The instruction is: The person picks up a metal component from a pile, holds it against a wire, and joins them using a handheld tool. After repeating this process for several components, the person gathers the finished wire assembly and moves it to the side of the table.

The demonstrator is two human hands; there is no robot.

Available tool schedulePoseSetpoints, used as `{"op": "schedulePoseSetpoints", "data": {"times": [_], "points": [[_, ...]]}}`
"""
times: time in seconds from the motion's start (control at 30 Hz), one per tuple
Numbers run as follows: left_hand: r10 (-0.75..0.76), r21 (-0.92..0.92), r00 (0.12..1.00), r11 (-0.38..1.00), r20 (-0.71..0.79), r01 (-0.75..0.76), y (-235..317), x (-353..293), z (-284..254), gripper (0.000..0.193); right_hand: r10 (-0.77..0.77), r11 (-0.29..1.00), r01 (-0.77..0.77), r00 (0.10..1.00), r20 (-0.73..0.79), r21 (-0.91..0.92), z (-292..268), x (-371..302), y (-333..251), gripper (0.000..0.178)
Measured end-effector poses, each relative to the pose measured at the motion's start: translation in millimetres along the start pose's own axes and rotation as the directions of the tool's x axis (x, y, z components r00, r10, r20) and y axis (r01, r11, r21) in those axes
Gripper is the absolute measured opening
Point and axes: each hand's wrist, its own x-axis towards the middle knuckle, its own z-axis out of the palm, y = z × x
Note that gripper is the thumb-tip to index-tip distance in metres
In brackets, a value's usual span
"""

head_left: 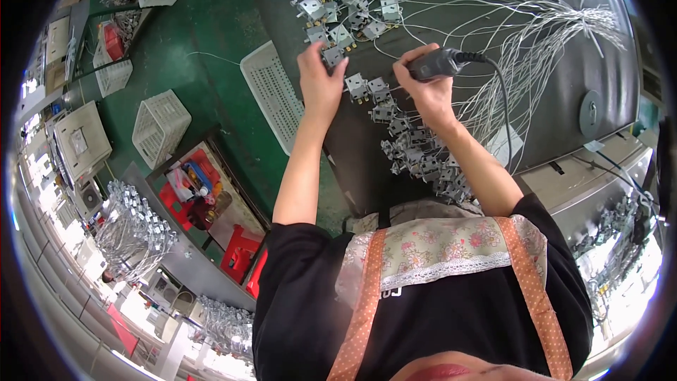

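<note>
Thumb and fingers of my left hand (pixel 321 85) close around a small silvery metal box (pixel 333 55) at the near end of a cluster of similar boxes (pixel 342 0) with thin wires. Wrapped in my right hand (pixel 429 95) is a black corded hand tool (pixel 433 64); its tip is hidden from view. The tool's black cable (pixel 502 77) curves away to the right. Between my forearms, a row of more metal boxes (pixel 395 123) runs down the dark table toward my apron. Pale wires (pixel 522 35) fan from the boxes to a tied bundle at the far right.
A white plastic basket (pixel 271 95) stands left of the dark table (pixel 564 106), with another basket (pixel 161 127) on the green floor. Farther left are a red stool (pixel 240 248) and a heap of wired metal parts (pixel 134 222). A round black disc (pixel 591 113) lies at the table's right.
</note>
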Motion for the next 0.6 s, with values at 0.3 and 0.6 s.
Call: {"op": "schedulePoseSetpoints", "data": {"times": [0.3,0.6], "points": [[0.111,-0.037,0.99,0.993,-0.087,-0.115,27.2,-29.6,12.6,0.035,-0.235,0.97,0.231,0.971,0.052,0.081,0.5,0.0,-46.2,0.028],[0.076,-0.172,0.997,0.982,-0.03,-0.08,24.2,-47.9,21.4,0.034,-0.16,0.986,0.152,0.978,0.131,0.074,13.8,-6.6,-41.4,0.029]]}}
